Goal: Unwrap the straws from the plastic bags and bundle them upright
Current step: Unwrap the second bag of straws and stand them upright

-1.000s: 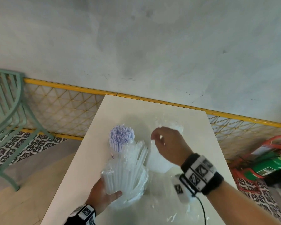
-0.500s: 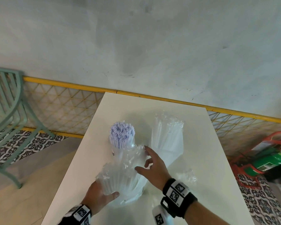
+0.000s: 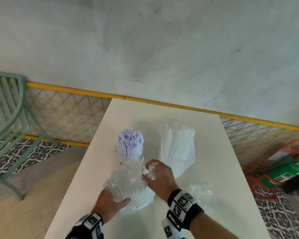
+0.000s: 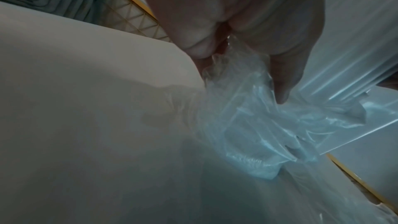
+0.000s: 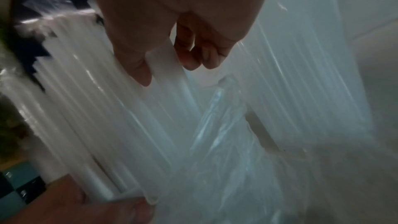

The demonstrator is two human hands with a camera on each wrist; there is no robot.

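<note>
My left hand (image 3: 115, 198) grips a bundle of plastic-wrapped white straws (image 3: 126, 184) standing upright on the white table (image 3: 223, 169); in the left wrist view its fingers (image 4: 282, 81) curl into crinkled wrap. My right hand (image 3: 150, 171) is at the bundle's top right. In the right wrist view its thumb and fingers pinch one wrapped straw (image 5: 165, 69). Unwrapped lilac-white straws (image 3: 129, 143) stand upright in a clear holder just behind the bundle. A bag of wrapped straws (image 3: 178, 147) stands at the back right.
Empty crumpled wrap (image 3: 200, 188) lies on the table right of my right wrist. A yellow mesh railing (image 3: 67, 111) runs behind the table, a green chair (image 3: 9, 118) is at left, and a green extinguisher (image 3: 288, 171) lies on the floor at right.
My right hand came down from the bag at the back right to the bundle held in my left hand and closed on a straw at its top. The left hand stayed put.
</note>
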